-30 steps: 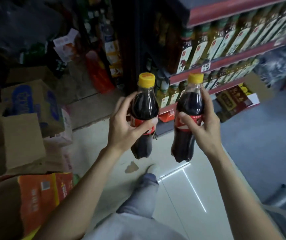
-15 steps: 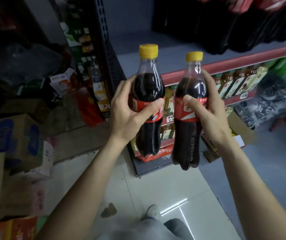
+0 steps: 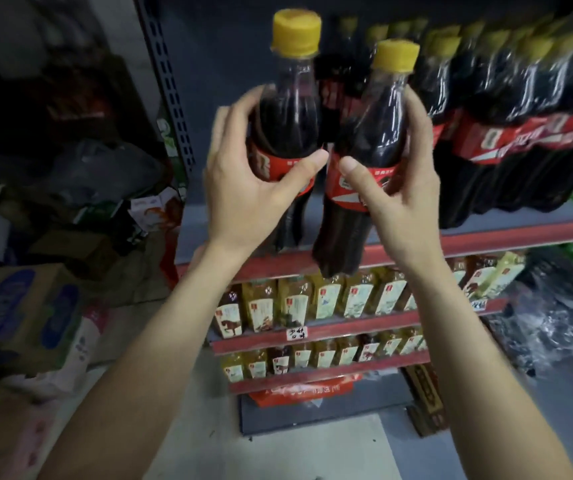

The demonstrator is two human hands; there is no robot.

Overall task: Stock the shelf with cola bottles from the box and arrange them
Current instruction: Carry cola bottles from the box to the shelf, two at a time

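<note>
My left hand (image 3: pixel 243 188) grips a cola bottle (image 3: pixel 287 123) with a yellow cap and red label, upright. My right hand (image 3: pixel 392 199) grips a second cola bottle (image 3: pixel 371 140) just to its right, tilted slightly. Both bottles hang in front of the left end of the grey shelf (image 3: pixel 507 233) with a red front edge. A row of several cola bottles (image 3: pixel 507 109) stands on that shelf to the right. More cola bottles show dimly behind the two I hold. The box is not clearly in view.
Lower shelves hold several yellow and brown drink bottles (image 3: pixel 326 299). A perforated shelf upright (image 3: pixel 170 84) stands at the left. Cardboard boxes (image 3: pixel 28 317) and clutter pile up on the floor at the left. Black plastic wrap (image 3: pixel 555 306) lies at the right.
Both hands have lifted the two bottles from waist height to the cola shelf. The view has tilted up, so the cola shelf now fills the top.
</note>
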